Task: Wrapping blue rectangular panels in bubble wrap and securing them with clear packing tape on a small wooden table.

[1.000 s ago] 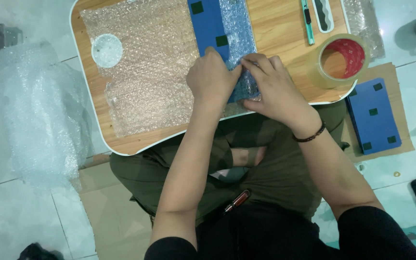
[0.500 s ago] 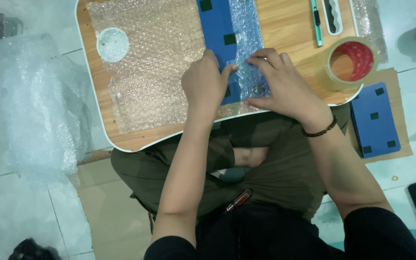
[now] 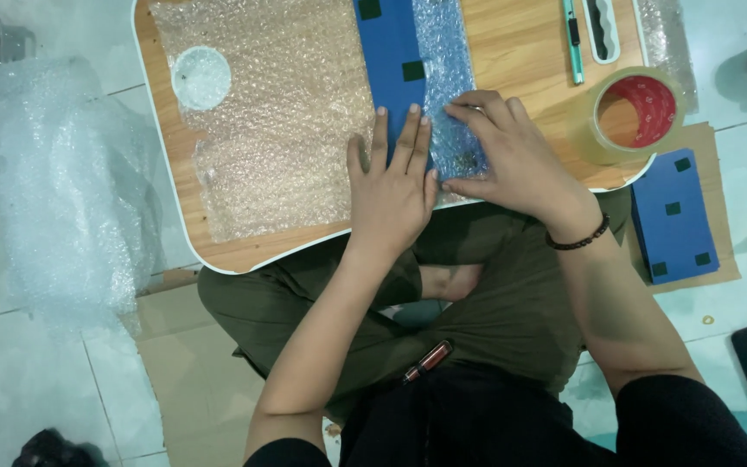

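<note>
The blue box (image 3: 389,65) lies on the bubble wrap sheet (image 3: 278,130) at the middle of the wooden counter (image 3: 520,52), its right side already covered by a folded flap. The left hand (image 3: 391,186) rests flat on the box's near end, fingers spread open, gripping nothing; the right hand (image 3: 512,156), just right of the box, presses the flap with fingers extended. Doing this well probably means keeping the box pinned while pulling the wrap taut and square to its edge.

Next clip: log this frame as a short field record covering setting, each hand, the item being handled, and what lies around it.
setting: person seated cross-legged at a low wooden tray table
left hand: flat, fingers spread, pressing on the blue panel and bubble wrap sheet
right hand: pressing bubble wrap folded over the panel's right side
on table: tape roll, utility knife
on floor: second blue panel on cardboard, loose bubble wrap at left
</note>
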